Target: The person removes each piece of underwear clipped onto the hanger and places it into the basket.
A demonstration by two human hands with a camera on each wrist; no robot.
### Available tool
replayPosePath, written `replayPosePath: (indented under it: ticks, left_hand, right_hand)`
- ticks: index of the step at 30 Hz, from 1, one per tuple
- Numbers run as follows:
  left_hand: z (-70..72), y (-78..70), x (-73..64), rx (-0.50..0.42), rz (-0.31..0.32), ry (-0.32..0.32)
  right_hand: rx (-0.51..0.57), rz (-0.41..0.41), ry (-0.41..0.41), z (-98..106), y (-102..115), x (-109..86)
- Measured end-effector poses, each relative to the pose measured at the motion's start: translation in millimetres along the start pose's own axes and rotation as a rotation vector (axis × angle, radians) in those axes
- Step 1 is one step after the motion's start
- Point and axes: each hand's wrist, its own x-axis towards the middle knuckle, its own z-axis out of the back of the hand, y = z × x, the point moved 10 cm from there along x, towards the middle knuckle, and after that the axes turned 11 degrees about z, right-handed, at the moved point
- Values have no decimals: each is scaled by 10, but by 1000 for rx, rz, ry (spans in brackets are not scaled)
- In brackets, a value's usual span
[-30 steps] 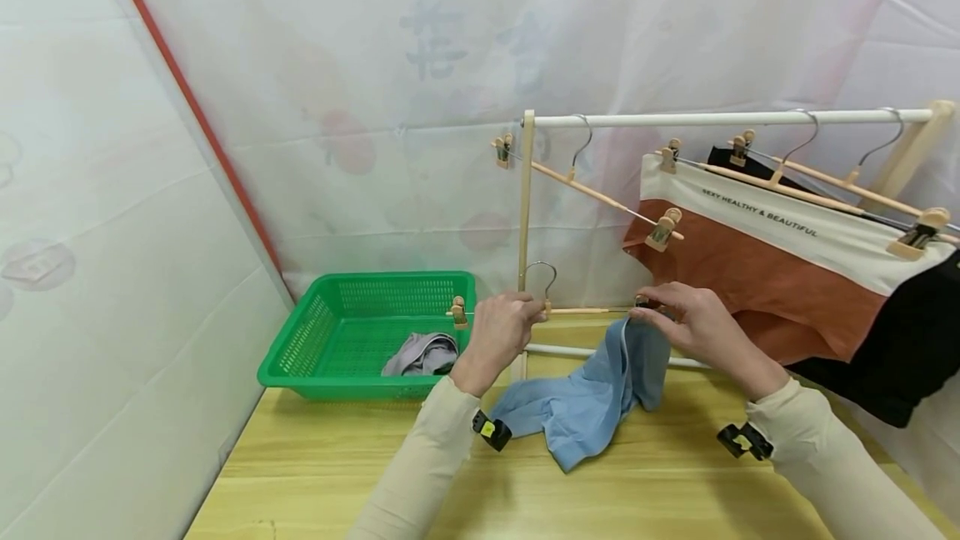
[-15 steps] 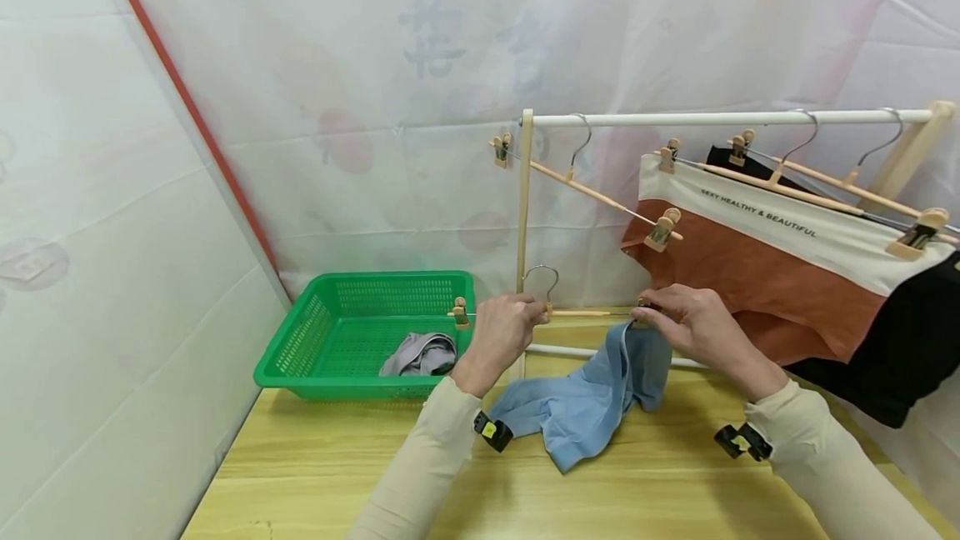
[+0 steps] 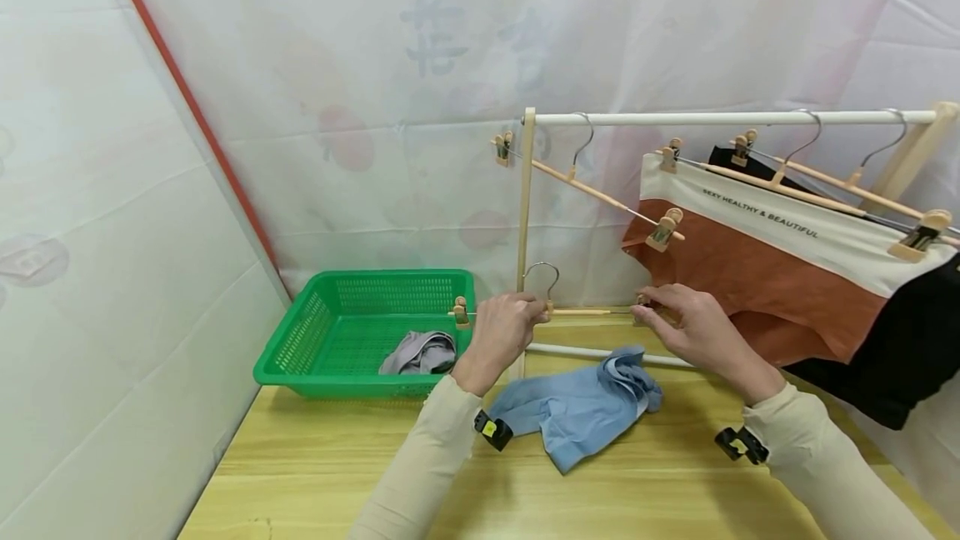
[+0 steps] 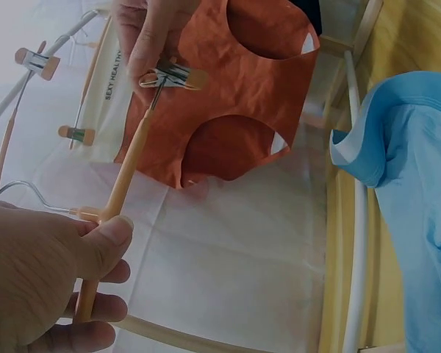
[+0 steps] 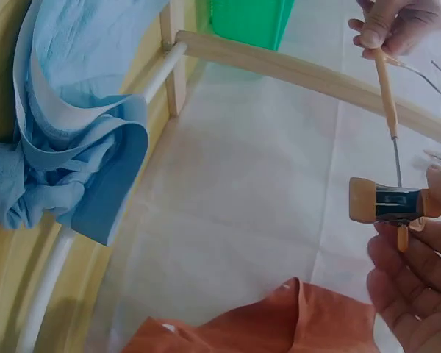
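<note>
My left hand (image 3: 501, 338) grips the wooden bar of a clip hanger (image 4: 125, 173) near its metal hook, thumb on top and fingers curled beneath. At the hanger's right end, my right hand (image 3: 693, 327) pinches a beige-and-metal clip (image 5: 386, 202) between thumb and fingers. No cloth shows in that clip. The hanger's other clip (image 3: 461, 312) juts out past my left hand, over the basket edge. Below the hanger, light blue underpants (image 3: 577, 407) lie crumpled on the table, their bunched waistband (image 5: 110, 169) against the rack's lower white rail.
A green basket (image 3: 300, 386) holding a grey crumpled garment (image 3: 420, 354) stands at left. Behind my hands is a rack (image 3: 720, 119) with a bare clip hanger (image 3: 592, 190), rust-and-cream briefs (image 3: 750, 265) and a black garment (image 3: 892, 373) hanging from it.
The blue underpants' waistband has dropped away from the clip at my right hand and slumped onto the table and lower rail. Both hands have stayed nearly in place.
</note>
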Motion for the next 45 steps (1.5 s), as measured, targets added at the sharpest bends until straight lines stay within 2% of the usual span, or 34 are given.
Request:
replayPosePath:
  ticks: [8,15,26,30,37,41,45]
  left_hand:
    - [-12,-10,8,15,-6,6]
    - [-15,-49,17,28,-14,17]
    - [-21,-106,0,42,-21,25]
    - [-7,-139,-2,51,-35,15]
    - [-15,-181,-7,53,-41,26]
    - [-12,-206,-19,50,-47,26]
    - [1,-229,-33,56,-56,26]
  right_hand:
    - [-80,-37,10,8,122,126]
    - [-75,-4,47,-65,291,311]
    - [-79,41,180,-402,512,534]
    - [-90,59,224,-542,586,546]
    - [-61,21,298,-747,605,503]
    - [-31,-11,330,-807,586,482]
    - [-5,-23,325,-813,566,461]
